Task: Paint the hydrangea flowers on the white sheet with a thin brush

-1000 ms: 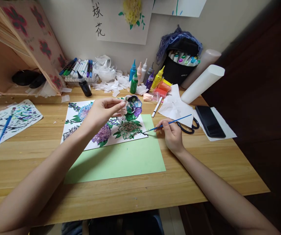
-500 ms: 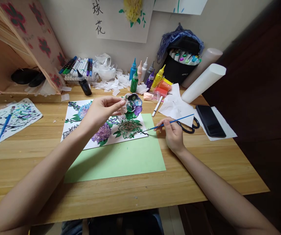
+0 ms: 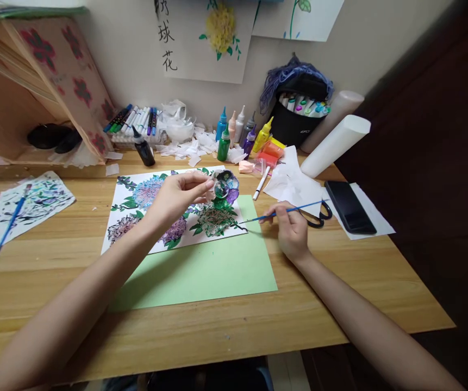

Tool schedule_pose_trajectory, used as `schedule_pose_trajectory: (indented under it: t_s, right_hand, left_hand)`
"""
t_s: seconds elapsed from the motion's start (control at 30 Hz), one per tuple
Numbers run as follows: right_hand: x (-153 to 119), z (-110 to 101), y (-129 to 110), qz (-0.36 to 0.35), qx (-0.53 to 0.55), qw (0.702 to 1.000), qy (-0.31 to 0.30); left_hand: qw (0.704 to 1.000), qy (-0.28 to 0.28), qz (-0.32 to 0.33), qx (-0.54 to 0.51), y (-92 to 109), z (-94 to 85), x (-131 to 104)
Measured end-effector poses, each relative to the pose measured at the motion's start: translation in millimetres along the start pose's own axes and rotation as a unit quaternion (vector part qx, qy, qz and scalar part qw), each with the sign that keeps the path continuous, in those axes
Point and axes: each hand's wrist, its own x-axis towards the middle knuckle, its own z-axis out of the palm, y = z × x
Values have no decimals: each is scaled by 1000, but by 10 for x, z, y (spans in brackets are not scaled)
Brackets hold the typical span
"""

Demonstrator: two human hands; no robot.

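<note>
My left hand (image 3: 185,193) pinches the rim of a small flower-shaped paint palette (image 3: 226,189), smeared green, purple and black, and holds it above the painting. In my right hand (image 3: 288,225) is a thin blue paintbrush (image 3: 294,208). Its tip is at the right edge of the white painting (image 3: 195,241), beside a short dark curved stroke. The painting carries several textured flower heads in blue, purple and green-white, with green leaves. Beneath it lies a light green sheet (image 3: 217,277). Black-handled scissors (image 3: 319,217) lie just beyond my right hand, partly under paper.
Paint bottles (image 3: 224,144), a tray of markers (image 3: 136,119) and paper scraps line the wall. To the right are a white roll (image 3: 335,145), a black marker bag (image 3: 294,122) and a phone (image 3: 350,206). A second brush (image 3: 11,225) rests on a paint-stained tissue (image 3: 46,203) at left.
The whole view has shifted slightly, with everything a little lower. Both hands keep their holds, and the brush tip stays near the painting's right edge.
</note>
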Motion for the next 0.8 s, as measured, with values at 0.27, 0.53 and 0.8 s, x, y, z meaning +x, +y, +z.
schedule_pose_trajectory:
  t_s: [0.27,0.53,0.8]
  right_hand:
    - [-73,33,-134,-173,-11,984,-31]
    - [-93,40,-178,-180,-57,980,-68]
    - [-55,2,-161,-140,-4,989,45]
  left_hand:
    - [999,-30,-35,1,-26,136,-53]
    - [998,-45,-44,4,-35,191,-70]
    - [999,-28,-35,-1,-29,136,-55]
